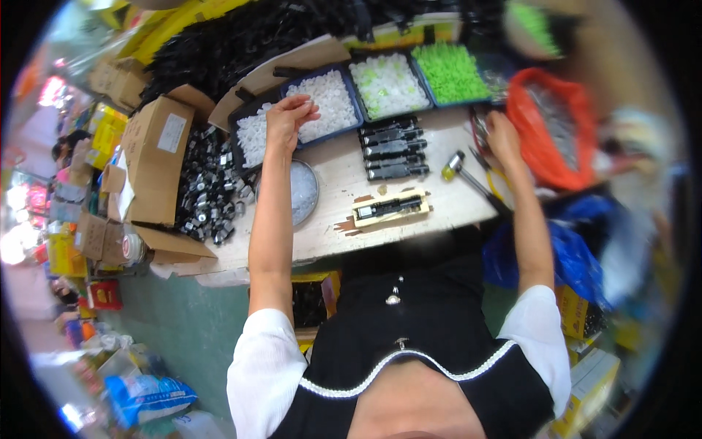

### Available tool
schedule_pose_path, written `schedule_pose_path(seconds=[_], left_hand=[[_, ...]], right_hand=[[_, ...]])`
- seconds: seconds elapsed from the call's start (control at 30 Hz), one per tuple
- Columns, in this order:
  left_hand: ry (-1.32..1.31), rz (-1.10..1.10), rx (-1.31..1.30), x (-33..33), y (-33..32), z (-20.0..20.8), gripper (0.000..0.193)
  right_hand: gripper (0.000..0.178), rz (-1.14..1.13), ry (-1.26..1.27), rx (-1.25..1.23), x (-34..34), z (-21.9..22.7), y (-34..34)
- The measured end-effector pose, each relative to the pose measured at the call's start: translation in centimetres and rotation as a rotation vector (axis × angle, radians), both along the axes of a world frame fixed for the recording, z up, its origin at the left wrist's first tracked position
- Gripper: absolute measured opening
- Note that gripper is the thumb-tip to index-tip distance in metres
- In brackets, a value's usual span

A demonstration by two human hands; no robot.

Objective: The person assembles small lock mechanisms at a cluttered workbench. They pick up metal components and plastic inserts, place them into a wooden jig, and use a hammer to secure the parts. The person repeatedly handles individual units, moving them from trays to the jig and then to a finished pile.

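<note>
Over the blue tray of small white pieces (344, 95), my left hand (289, 121) hovers with thumb and fingers pinched together. What lies between its fingertips is too small to make out. My right hand (503, 137) is curled at the right of the bench, beside a red plastic bag (515, 110). A dark tool with some red on it (479, 130) shows at its fingers; whether they grip it is hidden. Near my body, a pale block-shaped holder (423, 210) has a black elongated part (395, 205) lying in it. Several similar black parts (395, 150) lie stacked in a row behind it.
A hammer (475, 181) and a yellow-handled pointed tool (482, 161) lie at the right. Trays hold white-and-green pieces (387, 84) and green pieces (450, 72). A round metal dish (316, 192), metal-and-black parts (208, 183) and a cardboard box (157, 157) stand left.
</note>
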State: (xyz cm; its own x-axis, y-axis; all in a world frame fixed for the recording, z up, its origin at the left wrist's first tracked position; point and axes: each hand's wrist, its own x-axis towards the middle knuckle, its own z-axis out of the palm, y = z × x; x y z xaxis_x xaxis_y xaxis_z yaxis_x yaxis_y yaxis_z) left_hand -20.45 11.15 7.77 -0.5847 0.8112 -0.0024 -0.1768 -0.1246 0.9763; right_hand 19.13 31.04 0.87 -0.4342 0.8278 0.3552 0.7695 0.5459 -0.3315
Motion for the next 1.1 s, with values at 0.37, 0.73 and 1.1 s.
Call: schedule_pose_path(seconds=[0.37,0.73,1.1], left_hand=[[-0.158,-0.262,0.056,14.9,-8.1,-1.9,0.018],[-0.09,-0.242,0.045,15.9,-9.8,-2.1,0.031],[-0.26,-0.144,0.091,15.9,-10.5,-3.4,0.022]], right_hand=[[0.009,0.729,0.567,-0.86,-9.2,6.7,-14.1],[0.014,0.79,0.445,-0.837,-10.8,7.5,-16.7],[0.009,0.788,0.672,-0.409,-11.4,6.7,-17.4]])
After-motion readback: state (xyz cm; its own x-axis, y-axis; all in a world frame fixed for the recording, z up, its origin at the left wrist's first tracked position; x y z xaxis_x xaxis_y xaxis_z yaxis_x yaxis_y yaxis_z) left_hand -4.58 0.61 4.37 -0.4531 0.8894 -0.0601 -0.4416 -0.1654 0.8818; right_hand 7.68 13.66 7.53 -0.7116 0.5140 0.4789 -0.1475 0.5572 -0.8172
